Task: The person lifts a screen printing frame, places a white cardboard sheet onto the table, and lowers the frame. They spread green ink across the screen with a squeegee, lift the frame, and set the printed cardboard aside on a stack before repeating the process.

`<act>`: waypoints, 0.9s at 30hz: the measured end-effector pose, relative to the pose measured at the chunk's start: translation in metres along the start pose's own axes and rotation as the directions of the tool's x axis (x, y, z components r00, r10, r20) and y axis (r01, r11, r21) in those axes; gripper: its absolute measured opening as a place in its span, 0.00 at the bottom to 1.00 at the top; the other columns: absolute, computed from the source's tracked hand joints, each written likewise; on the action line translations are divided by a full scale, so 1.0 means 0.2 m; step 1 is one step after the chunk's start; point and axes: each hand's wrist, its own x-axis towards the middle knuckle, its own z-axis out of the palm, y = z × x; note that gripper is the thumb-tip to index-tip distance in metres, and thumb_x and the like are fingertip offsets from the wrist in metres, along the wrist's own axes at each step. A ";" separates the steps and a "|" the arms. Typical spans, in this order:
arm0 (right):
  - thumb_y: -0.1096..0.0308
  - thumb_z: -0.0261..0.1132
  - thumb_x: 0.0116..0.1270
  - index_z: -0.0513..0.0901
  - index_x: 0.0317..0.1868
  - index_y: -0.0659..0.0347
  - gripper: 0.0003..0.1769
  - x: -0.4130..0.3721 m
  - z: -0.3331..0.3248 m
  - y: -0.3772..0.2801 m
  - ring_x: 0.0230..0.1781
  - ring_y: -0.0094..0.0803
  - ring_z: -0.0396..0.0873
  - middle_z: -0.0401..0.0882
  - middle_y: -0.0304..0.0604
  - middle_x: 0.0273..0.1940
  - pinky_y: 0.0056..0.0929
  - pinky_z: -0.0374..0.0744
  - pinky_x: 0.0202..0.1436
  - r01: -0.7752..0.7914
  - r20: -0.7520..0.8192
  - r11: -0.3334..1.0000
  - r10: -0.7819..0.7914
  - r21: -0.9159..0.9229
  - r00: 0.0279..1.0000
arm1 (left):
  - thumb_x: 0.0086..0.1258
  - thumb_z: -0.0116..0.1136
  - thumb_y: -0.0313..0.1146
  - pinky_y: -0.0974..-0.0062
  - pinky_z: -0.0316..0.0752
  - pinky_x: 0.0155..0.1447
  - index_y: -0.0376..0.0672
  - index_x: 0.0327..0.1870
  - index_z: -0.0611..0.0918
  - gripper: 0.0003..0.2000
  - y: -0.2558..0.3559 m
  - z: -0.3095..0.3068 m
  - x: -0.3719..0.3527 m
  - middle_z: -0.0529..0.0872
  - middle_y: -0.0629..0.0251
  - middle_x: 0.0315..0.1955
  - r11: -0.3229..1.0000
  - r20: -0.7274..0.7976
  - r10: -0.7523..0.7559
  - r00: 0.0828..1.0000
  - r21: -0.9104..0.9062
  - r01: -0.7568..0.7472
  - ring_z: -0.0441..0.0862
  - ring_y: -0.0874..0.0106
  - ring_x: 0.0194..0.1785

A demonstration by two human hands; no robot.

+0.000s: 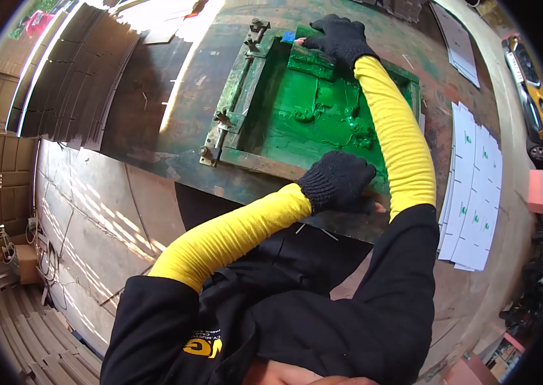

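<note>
A wooden screen-printing frame (265, 162) lies on the table, hinged by metal clamps along its left side. Thick green ink (303, 115) is spread in ridges and lumps over its mesh. At the frame's far end, my right hand (342, 42), in a black glove, grips an ink-covered squeegee (310, 63) from above. My left hand (339, 181), also gloved, is closed over the near edge of the frame, towards its right corner. The fingers' undersides are hidden there. A bit of blue tape (289, 36) shows by the far left corner.
Printed white cardboard sheets (473, 186) with small green marks are stacked at right. More sheets (456, 42) lie at the far right. A tall stack of cardboard (75, 70) stands at left on the stained table (149, 122). A yellow vehicle (534, 96) is beyond the right edge.
</note>
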 end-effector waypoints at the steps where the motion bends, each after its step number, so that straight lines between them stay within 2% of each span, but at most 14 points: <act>1: 0.17 0.63 0.57 0.81 0.71 0.48 0.53 0.02 0.02 0.00 0.62 0.49 0.82 0.83 0.49 0.63 0.56 0.68 0.68 0.002 -0.011 1.000 -0.001 0.021 1.000 | 0.64 0.66 0.64 0.51 0.80 0.47 0.41 0.43 0.84 0.29 -0.01 0.00 0.01 0.86 0.52 0.38 1.000 -0.008 -0.006 1.000 -0.001 0.006 0.87 0.50 0.44; 3: 0.18 0.64 0.57 0.81 0.70 0.48 0.52 0.00 0.04 -0.01 0.62 0.49 0.82 0.84 0.49 0.61 0.57 0.67 0.68 -0.008 -0.004 0.999 0.008 0.043 1.000 | 0.62 0.67 0.64 0.51 0.80 0.47 0.42 0.43 0.84 0.29 -0.01 0.01 0.01 0.86 0.53 0.38 0.999 0.014 -0.013 1.000 -0.029 0.014 0.87 0.51 0.45; 7: 0.23 0.69 0.56 0.83 0.65 0.51 0.48 -0.03 -0.07 -0.09 0.59 0.50 0.84 0.86 0.50 0.55 0.55 0.70 0.65 0.083 0.032 0.993 -0.086 0.081 0.996 | 0.61 0.68 0.63 0.50 0.81 0.48 0.42 0.44 0.84 0.29 0.01 0.00 0.00 0.87 0.53 0.39 1.000 0.039 -0.002 0.999 -0.018 0.003 0.87 0.51 0.46; 10: 0.28 0.71 0.60 0.86 0.58 0.54 0.40 -0.07 -0.09 -0.12 0.51 0.49 0.88 0.89 0.50 0.50 0.51 0.78 0.53 0.152 0.016 0.952 -0.162 0.265 0.987 | 0.62 0.68 0.63 0.50 0.80 0.48 0.42 0.44 0.84 0.29 0.00 -0.02 0.00 0.87 0.53 0.39 1.000 0.038 -0.015 0.999 -0.006 0.015 0.87 0.51 0.46; 13: 0.32 0.73 0.58 0.85 0.57 0.55 0.39 -0.11 -0.17 -0.06 0.51 0.50 0.87 0.89 0.51 0.48 0.51 0.78 0.54 0.166 -0.035 0.948 -0.162 0.272 0.986 | 0.62 0.68 0.63 0.50 0.80 0.48 0.42 0.45 0.84 0.29 0.00 -0.01 0.00 0.87 0.53 0.39 1.000 0.049 -0.009 0.999 -0.020 0.010 0.87 0.50 0.45; 14: 0.33 0.74 0.58 0.85 0.57 0.55 0.38 -0.12 -0.18 -0.04 0.52 0.50 0.87 0.89 0.52 0.48 0.51 0.78 0.55 0.175 -0.061 0.945 -0.165 0.275 0.984 | 0.60 0.68 0.66 0.49 0.81 0.48 0.41 0.43 0.84 0.31 -0.01 0.00 0.00 0.87 0.50 0.38 0.999 0.004 0.006 1.000 -0.032 -0.005 0.88 0.49 0.44; 15: 0.33 0.74 0.58 0.85 0.57 0.55 0.38 -0.15 -0.18 -0.03 0.52 0.50 0.87 0.89 0.52 0.48 0.51 0.78 0.55 0.183 -0.054 0.945 -0.175 0.272 0.983 | 0.59 0.68 0.69 0.48 0.81 0.47 0.40 0.41 0.84 0.34 -0.01 0.02 0.00 0.87 0.48 0.37 0.999 -0.044 0.018 0.999 -0.044 -0.019 0.88 0.47 0.43; 16: 0.33 0.74 0.58 0.85 0.57 0.55 0.38 -0.18 -0.19 -0.02 0.51 0.50 0.87 0.89 0.51 0.48 0.50 0.79 0.53 0.204 -0.120 0.955 -0.182 0.216 0.976 | 0.57 0.68 0.71 0.48 0.81 0.46 0.38 0.39 0.85 0.36 -0.02 0.03 -0.01 0.87 0.46 0.36 0.998 -0.091 0.030 0.995 -0.052 -0.034 0.88 0.46 0.42; 18: 0.32 0.73 0.58 0.85 0.57 0.56 0.39 -0.22 -0.19 -0.01 0.50 0.49 0.87 0.90 0.50 0.47 0.49 0.80 0.51 0.233 -0.255 0.967 -0.201 0.103 0.946 | 0.59 0.67 0.69 0.48 0.81 0.47 0.39 0.41 0.84 0.34 -0.01 0.01 0.00 0.87 0.47 0.37 0.998 -0.048 0.016 0.999 -0.056 -0.018 0.88 0.47 0.43; 20: 0.29 0.72 0.58 0.86 0.54 0.55 0.40 -0.25 -0.13 0.02 0.48 0.49 0.88 0.90 0.49 0.44 0.51 0.80 0.50 0.225 -0.270 0.968 -0.187 0.115 0.945 | 0.62 0.67 0.64 0.49 0.79 0.48 0.40 0.44 0.83 0.30 0.00 -0.02 0.00 0.86 0.49 0.38 0.999 0.060 0.000 0.998 -0.051 0.003 0.87 0.48 0.45; 22: 0.22 0.68 0.56 0.88 0.50 0.54 0.42 -0.28 -0.10 0.02 0.44 0.49 0.89 0.90 0.47 0.39 0.53 0.79 0.49 0.203 -0.293 0.969 -0.154 0.143 0.943 | 0.62 0.67 0.64 0.49 0.79 0.48 0.40 0.44 0.83 0.31 0.00 -0.02 -0.01 0.86 0.49 0.38 0.999 0.050 0.000 0.999 -0.049 0.002 0.87 0.48 0.45; 27: 0.23 0.67 0.58 0.89 0.42 0.55 0.39 -0.37 -0.17 -0.05 0.37 0.47 0.89 0.89 0.49 0.34 0.51 0.81 0.40 0.094 -0.224 0.995 -0.095 -0.019 0.970 | 0.62 0.66 0.65 0.49 0.79 0.46 0.40 0.42 0.83 0.31 -0.01 -0.01 0.00 0.86 0.48 0.37 0.999 0.023 0.016 1.000 -0.048 -0.015 0.87 0.48 0.44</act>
